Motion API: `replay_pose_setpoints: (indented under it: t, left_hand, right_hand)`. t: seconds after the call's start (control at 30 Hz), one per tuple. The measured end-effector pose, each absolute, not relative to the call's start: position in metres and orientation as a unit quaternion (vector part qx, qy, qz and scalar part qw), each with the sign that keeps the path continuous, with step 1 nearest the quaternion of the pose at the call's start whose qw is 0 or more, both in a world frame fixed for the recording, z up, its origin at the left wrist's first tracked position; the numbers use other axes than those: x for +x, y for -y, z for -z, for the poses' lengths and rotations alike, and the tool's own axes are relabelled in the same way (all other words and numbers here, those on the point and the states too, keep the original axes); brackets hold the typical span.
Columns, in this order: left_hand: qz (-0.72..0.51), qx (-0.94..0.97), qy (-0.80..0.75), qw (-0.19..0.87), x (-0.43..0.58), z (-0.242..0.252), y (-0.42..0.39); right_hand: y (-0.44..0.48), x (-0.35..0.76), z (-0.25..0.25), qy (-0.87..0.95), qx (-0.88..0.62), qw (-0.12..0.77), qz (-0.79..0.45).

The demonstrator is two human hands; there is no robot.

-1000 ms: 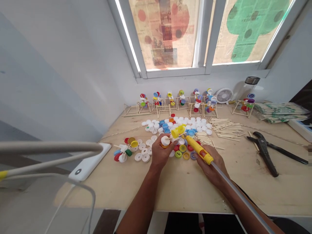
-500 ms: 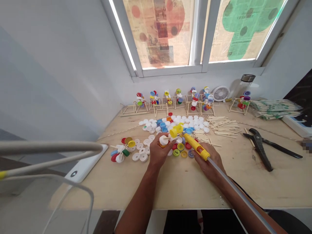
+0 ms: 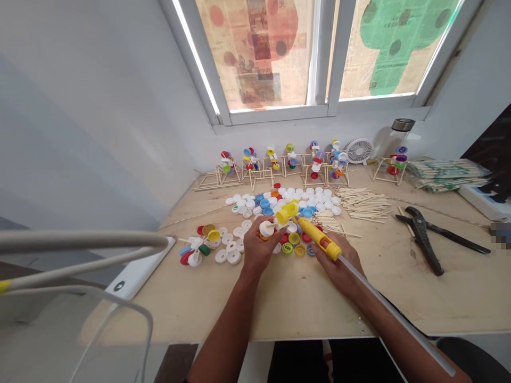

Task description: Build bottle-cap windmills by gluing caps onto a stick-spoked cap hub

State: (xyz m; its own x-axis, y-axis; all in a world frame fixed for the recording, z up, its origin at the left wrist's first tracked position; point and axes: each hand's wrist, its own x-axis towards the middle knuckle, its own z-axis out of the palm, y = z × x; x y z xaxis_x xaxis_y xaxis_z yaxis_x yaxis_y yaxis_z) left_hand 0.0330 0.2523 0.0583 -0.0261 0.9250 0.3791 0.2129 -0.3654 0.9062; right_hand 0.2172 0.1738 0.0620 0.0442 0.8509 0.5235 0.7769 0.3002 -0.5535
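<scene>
My left hand is closed around a small bottle-cap wheel, made of pale sticks with caps on them. Its white cap faces me, and yellow caps stick up at the far side. In my right hand is a yellow hot glue gun with a long clear glue stick running out of its back over my forearm. The gun's nozzle is at the yellow caps; whether it touches them I cannot tell. Loose coloured caps lie beneath and between my hands.
Another cap wheel lies left, beside white caps with holes. More white caps and loose sticks are spread behind my hands. Finished-looking stick frames with wheels line the wall. Black cutters lie right; a small fan stands behind.
The glue gun's nozzle has moved slightly left, closer to the yellow caps. The whole view has shifted a little. Both hands keep their hold.
</scene>
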Motion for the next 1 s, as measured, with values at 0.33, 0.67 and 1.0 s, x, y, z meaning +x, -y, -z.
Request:
replay_pose_setpoints:
  t: [0.33,0.67,1.0]
  left_hand:
    - [-0.549,0.620,-0.465,0.314,0.0342,-0.0586,-0.2519]
    - [-0.549,0.616,-0.464,0.323,0.0337,-0.0553,-0.2531]
    - [-0.550,0.612,-0.463,0.331,0.0343,-0.0579,-0.2520]
  right_hand:
    - [-0.1751,0.2190,-0.0600,0.688,-0.594,0.415,-0.037]
    - [-0.1763,0.2191,-0.0609,0.681,-0.602,0.415,-0.044]
    - [-0.1762,0.2185,-0.0618,0.677,-0.603,0.418,-0.050]
